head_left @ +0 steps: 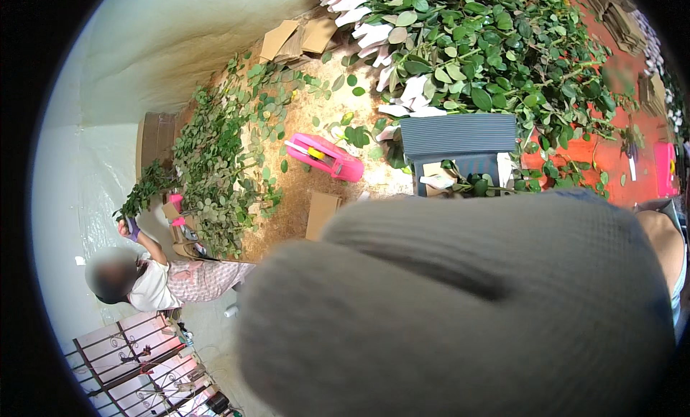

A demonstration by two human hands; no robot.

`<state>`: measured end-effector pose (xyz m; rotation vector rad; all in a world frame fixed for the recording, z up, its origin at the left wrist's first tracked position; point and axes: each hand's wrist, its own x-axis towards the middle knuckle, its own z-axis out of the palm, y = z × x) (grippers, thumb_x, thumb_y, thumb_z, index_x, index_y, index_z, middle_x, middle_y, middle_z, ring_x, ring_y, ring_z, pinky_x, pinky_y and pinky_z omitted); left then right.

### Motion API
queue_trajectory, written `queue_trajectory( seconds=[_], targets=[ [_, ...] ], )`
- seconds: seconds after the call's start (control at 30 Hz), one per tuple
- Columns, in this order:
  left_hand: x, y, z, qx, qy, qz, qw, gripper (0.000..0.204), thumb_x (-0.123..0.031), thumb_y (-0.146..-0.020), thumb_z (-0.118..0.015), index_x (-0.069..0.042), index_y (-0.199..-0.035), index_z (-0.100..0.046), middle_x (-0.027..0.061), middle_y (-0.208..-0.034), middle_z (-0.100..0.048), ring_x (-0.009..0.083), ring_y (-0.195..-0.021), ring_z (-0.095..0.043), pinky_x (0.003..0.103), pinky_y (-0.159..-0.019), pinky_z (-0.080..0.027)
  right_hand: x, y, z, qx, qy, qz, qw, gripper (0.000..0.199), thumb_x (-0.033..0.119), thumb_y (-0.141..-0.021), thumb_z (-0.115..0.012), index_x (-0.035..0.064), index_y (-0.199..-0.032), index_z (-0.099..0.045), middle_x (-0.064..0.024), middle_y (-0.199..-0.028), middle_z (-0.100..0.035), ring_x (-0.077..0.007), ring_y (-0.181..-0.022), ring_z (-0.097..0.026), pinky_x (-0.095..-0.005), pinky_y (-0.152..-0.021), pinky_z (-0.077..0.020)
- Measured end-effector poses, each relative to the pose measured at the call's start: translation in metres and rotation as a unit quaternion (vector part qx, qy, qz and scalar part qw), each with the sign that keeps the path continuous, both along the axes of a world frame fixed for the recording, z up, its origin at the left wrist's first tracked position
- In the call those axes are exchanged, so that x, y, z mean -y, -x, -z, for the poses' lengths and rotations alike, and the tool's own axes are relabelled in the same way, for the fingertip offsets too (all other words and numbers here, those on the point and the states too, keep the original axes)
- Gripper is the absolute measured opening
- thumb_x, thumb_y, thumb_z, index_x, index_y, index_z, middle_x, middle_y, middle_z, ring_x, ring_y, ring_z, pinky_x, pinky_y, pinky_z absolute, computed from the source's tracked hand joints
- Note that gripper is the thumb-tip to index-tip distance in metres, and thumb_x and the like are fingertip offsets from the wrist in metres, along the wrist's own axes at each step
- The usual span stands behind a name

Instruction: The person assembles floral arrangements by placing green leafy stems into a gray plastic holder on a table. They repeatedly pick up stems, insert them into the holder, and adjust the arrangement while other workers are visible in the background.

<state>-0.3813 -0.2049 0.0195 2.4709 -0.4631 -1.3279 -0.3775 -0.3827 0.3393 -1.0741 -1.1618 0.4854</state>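
A big blurred grey shape (460, 309) fills the lower middle, very close to the lens. It looks like two fingers of a grey knit glove. A bare forearm (665, 248) at the right edge runs toward it, so it seems to be my right hand; whether it grips anything is hidden. My left hand is out of the picture. Beyond the grey shape stands a grey ribbed stool (458, 138), and a pink hand tool (325, 157) lies on the straw-coloured floor.
A large heap of leafy green stems (489, 50) lies at the top right, a long row of them (215, 165) at the left. Cardboard pieces (295, 37) lie about. Another person (154, 280) at lower left lifts a green bunch (147, 190). A metal grille (136, 359) is below.
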Motion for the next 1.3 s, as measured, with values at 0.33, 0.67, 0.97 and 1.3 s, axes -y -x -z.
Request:
queue_trajectory(
  seconds=[0.33, 0.67, 0.97, 1.3],
  targets=[
    [0.003, -0.007, 0.004, 0.014, 0.008, 0.004, 1.000, 0.056, -0.043, -0.100, -0.044, -0.027, -0.153, -0.044, 0.0204, -0.131, -0.066, 0.0392, -0.118, -0.064, 0.049, -0.098, -0.051, 0.020, -0.004, 0.002, 0.019, 0.020, 0.031, 0.999, 0.021, 0.015, -0.086, -0.059, 0.0022, -0.102, -0.059, -0.0183, -0.091, -0.063, -0.0375, -0.083, -0.066, -0.0450, -0.071, -0.0521],
    [0.000, -0.014, 0.006, 0.020, -0.007, 0.011, 1.000, 0.056, -0.043, -0.099, -0.044, -0.025, -0.152, -0.046, 0.0207, -0.129, -0.067, 0.0401, -0.117, -0.064, 0.049, -0.099, -0.050, 0.008, -0.005, 0.003, 0.028, 0.022, 0.030, 0.999, 0.023, 0.019, -0.088, -0.060, 0.0019, -0.103, -0.059, -0.0190, -0.092, -0.064, -0.0381, -0.083, -0.066, -0.0458, -0.071, -0.0522],
    [-0.002, -0.011, 0.007, 0.015, -0.031, 0.043, 0.998, 0.057, -0.043, -0.098, -0.045, -0.022, -0.151, -0.047, 0.0210, -0.127, -0.067, 0.0408, -0.117, -0.064, 0.050, -0.099, -0.050, 0.011, -0.032, 0.017, 0.080, 0.129, 0.140, 0.978, 0.025, 0.023, -0.091, -0.062, 0.0017, -0.104, -0.059, -0.0196, -0.093, -0.064, -0.0386, -0.083, -0.067, -0.0465, -0.071, -0.0522],
    [-0.001, -0.005, 0.032, 0.074, 0.004, 0.046, 0.996, 0.055, -0.043, -0.098, -0.047, -0.022, -0.150, -0.050, 0.0221, -0.118, -0.070, 0.0429, -0.106, -0.066, 0.052, -0.094, -0.051, 0.030, -0.060, 0.278, 0.275, 0.625, 0.117, 0.721, 0.046, 0.036, -0.093, -0.066, 0.0075, -0.128, -0.058, -0.0179, -0.124, -0.064, -0.0368, -0.107, -0.069, -0.0518, -0.086, -0.0536]
  ],
)
